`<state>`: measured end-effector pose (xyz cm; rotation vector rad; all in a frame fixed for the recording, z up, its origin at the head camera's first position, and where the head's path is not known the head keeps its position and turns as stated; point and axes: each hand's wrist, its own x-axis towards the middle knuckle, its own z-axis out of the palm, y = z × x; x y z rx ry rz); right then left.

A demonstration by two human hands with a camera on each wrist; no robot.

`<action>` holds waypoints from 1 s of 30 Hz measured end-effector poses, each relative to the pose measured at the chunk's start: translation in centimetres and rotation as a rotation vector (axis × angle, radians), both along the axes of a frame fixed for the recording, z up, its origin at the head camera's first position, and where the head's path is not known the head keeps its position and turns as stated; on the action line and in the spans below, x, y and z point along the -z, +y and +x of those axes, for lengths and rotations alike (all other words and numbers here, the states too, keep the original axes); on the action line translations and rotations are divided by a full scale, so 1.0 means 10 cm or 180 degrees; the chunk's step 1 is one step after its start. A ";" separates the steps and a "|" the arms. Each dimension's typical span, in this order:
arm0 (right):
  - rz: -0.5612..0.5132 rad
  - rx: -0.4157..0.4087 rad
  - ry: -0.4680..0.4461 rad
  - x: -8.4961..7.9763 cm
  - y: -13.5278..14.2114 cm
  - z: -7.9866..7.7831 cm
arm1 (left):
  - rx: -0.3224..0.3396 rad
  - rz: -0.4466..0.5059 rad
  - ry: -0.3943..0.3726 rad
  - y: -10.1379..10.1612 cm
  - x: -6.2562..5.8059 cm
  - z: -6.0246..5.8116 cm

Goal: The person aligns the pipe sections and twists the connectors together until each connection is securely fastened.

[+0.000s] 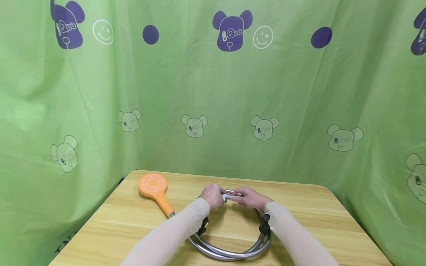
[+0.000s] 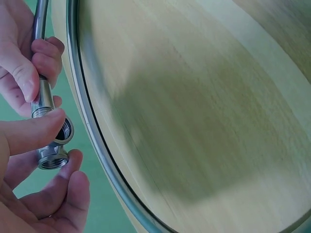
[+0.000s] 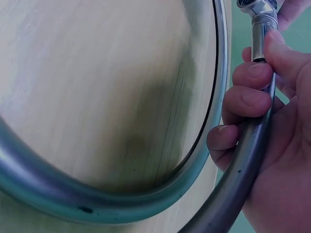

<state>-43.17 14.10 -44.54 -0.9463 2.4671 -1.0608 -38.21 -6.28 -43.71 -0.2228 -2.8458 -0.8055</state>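
Note:
My left hand [image 1: 213, 195] pinches a small chrome tee fitting [image 2: 46, 154] between thumb and fingers; threaded openings show on it in the left wrist view. Facing it, my right hand [image 1: 251, 198] grips the end of a silver shower hose [image 3: 248, 150], fingers wrapped round it just behind its metal end nut [image 2: 44, 94]. Nut and fitting meet end to end, in line, with some thread showing at the joint. The rest of the hose lies coiled in a loop on the table below both hands. Its other end runs to an orange shower head [image 1: 153, 184] at the left.
The wooden table [image 1: 309, 218] reaches to a green curtain [image 1: 229, 155] behind and at both sides. The shower head lies face up near the far left corner. Black wrist straps [image 1: 265, 224] sit close over the hose loop.

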 end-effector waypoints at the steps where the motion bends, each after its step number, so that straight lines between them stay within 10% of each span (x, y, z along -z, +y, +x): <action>1: -0.0011 0.0008 -0.0034 -0.01 0.00 0.00 | -0.0003 -0.0007 0.0005 0.00 0.00 0.00; 30: -0.0176 0.0297 0.0038 -0.05 0.02 0.09 | 0.0116 -0.0193 0.0297 0.02 0.00 -0.03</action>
